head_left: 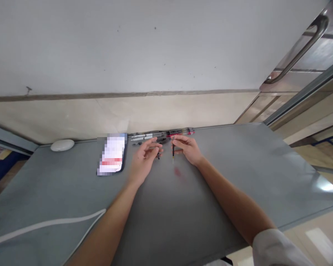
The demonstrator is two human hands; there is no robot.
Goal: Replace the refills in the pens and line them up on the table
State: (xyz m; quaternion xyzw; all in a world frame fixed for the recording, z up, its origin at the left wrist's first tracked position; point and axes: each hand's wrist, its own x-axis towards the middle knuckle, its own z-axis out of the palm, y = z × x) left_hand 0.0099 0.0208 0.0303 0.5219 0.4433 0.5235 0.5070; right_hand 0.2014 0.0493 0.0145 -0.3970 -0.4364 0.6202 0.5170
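My right hand (189, 148) pinches a thin dark pen refill (173, 149), which hangs nearly upright with a yellowish band near its lower end. Just to the left, my left hand (144, 159) is closed, thumb against fingers, on a small dark pen part (158, 156). Most of that part is hidden by the fingers, so its exact kind does not show. The hands are a short way apart, above the grey table (166, 214). Behind them lie several pens (147, 136), grey, white and black, and a group with red parts (184, 131).
Left of my hands lies a phone (112, 155) with a lit, blurred screen. A white rounded case (62, 145) sits at the back left. A white cable (52, 222) crosses the table's left front. A wall (155, 111) borders the back; a metal handle (299, 55) is at right.
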